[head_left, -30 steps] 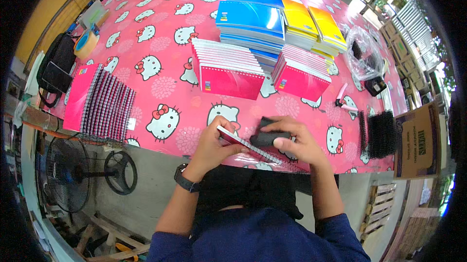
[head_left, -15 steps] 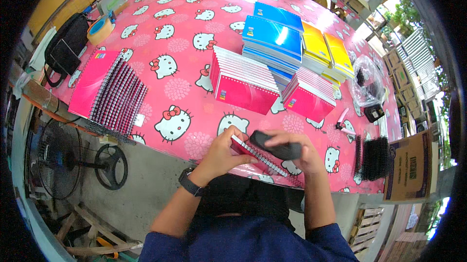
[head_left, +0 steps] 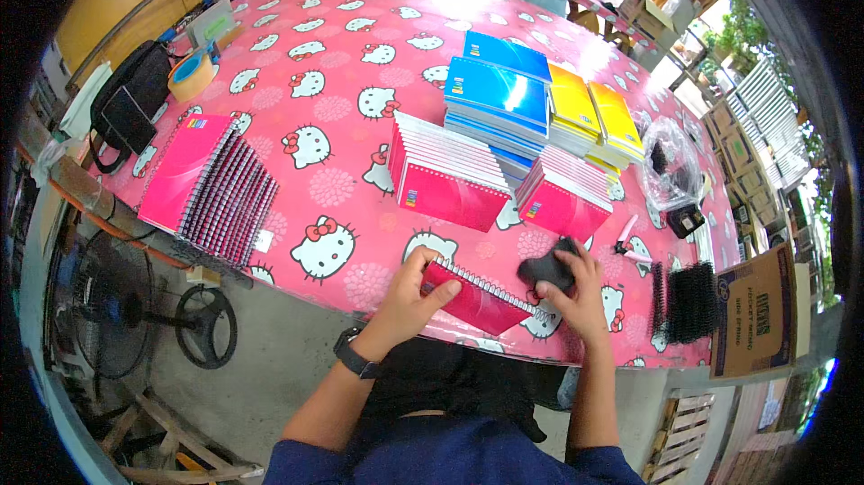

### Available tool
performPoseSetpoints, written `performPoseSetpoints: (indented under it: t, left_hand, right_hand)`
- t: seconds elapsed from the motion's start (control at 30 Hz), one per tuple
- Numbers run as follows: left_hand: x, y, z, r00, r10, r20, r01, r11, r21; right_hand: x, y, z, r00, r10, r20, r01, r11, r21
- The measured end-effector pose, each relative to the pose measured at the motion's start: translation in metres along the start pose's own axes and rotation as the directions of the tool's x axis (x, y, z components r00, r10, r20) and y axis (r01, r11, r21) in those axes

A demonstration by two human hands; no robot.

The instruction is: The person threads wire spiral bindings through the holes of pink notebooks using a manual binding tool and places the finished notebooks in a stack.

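Observation:
My left hand, a dark watch on its wrist, grips a pink notebook by its left end, thumb on the cover. A spiral coil runs through the notebook's upper edge. To the right, my right hand has its fingers wrapped round a black palm-sized object with a rounded body; its exact kind is unclear. That object is close to the right end of the coil. Beyond the hands stand two pink stacks of uncoiled notebooks, a wide stack and a narrower stack.
Coiled pink notebooks are stacked at the left edge. Blue notebooks and yellow notebooks lie behind. Pink-handled pliers, black spiral coils and a cardboard box are on the right. A fan stands below left.
The black object has moved right and down off the coil with my right hand. The notebook has tipped so its pink cover shows. The view has shifted slightly.

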State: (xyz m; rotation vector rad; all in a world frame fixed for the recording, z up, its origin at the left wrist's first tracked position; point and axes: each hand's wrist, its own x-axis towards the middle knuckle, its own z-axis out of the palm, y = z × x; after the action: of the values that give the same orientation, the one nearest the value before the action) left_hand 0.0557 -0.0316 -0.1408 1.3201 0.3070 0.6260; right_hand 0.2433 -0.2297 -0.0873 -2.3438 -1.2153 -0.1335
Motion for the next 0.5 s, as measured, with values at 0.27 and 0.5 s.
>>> performPoseSetpoints:
  t: [0.27, 0.5]
  left_hand:
    - [-0.009, 0.064, 0.021, 0.979, 0.198, 0.041, -0.200, 0.918, 0.343]
    - [-0.020, 0.083, 0.029, 0.956, 0.288, -0.047, -0.244, 0.877, 0.415]
  right_hand:
    - [0.014, -0.108, -0.039, 0.981, -0.171, -0.091, 0.193, 0.833, 0.519]
    - [0.012, -0.126, -0.023, 0.971, -0.238, -0.010, 0.186, 0.730, 0.658]
